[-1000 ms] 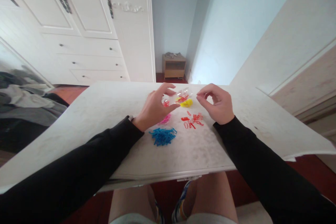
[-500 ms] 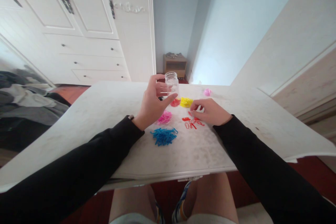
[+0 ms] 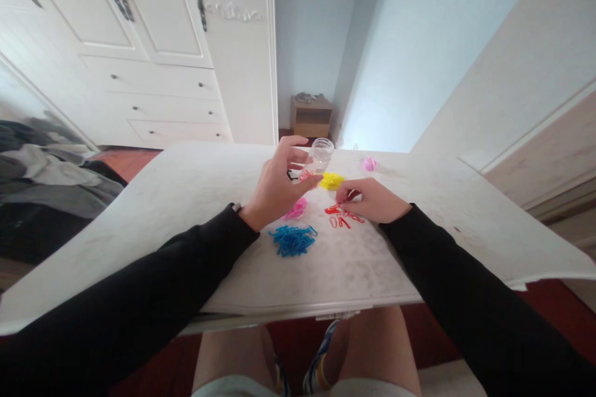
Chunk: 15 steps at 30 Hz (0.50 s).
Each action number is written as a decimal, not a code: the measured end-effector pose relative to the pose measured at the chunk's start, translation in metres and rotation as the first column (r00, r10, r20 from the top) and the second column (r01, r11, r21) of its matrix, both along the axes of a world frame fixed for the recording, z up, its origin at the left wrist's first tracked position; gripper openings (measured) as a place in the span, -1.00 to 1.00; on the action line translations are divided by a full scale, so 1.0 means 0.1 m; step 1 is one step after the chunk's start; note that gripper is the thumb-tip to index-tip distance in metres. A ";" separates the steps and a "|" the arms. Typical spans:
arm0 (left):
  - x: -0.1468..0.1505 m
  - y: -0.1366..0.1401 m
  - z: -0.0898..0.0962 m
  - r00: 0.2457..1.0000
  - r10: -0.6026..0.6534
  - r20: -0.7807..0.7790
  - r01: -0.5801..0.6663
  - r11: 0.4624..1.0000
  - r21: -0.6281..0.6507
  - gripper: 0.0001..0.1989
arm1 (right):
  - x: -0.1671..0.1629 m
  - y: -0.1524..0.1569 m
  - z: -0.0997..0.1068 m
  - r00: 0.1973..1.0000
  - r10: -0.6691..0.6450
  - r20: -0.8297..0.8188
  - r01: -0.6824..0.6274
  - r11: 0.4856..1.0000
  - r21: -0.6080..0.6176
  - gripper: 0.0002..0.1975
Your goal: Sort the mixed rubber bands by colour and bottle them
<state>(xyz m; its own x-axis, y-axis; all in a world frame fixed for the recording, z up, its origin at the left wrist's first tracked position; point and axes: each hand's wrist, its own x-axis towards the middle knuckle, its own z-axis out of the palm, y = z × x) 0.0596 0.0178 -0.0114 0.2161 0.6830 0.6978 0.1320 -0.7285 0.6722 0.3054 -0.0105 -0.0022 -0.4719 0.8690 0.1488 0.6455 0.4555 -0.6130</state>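
My left hand (image 3: 284, 177) is wrapped round a clear jar (image 3: 322, 152). The jar has no lid on and leans to the right, with reddish clips showing at its bottom. At the right, my right hand (image 3: 365, 197) has its fingertips pinched at the small scatter of red paper clips (image 3: 343, 221); a red clip seems to be between them, though it is very small. Close by lie a yellow pile of clips (image 3: 331, 181), a pink pile (image 3: 295, 208) partly behind my left hand, and a blue pile (image 3: 293, 240). Something black (image 3: 292, 175) shows beyond my left fingers.
The white table (image 3: 372, 267) has its front edge just above my knees. A pink round object (image 3: 370, 164) sits near the far edge. Past the table stand a white wardrobe (image 3: 162, 93) and a small wooden cabinet (image 3: 313, 118). Clothes (image 3: 51, 173) are heaped at the left.
The jar has tipped from upright, its mouth swinging right and down. My right fingertips have lowered to the red paper clips.
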 end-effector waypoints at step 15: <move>-0.01 -0.01 -0.01 1.000 0.003 -0.025 -0.002 1.000 0.017 -0.42 | -0.06 -0.03 0.04 1.000 0.002 -0.030 -0.002 1.000 0.023 -0.93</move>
<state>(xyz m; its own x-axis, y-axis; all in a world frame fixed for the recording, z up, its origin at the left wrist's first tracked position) 0.0591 0.0172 -0.0123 0.2319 0.6720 0.7033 0.1506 -0.7391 0.6565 0.2993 -0.0138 0.0015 -0.4688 0.8642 0.1827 0.6262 0.4710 -0.6213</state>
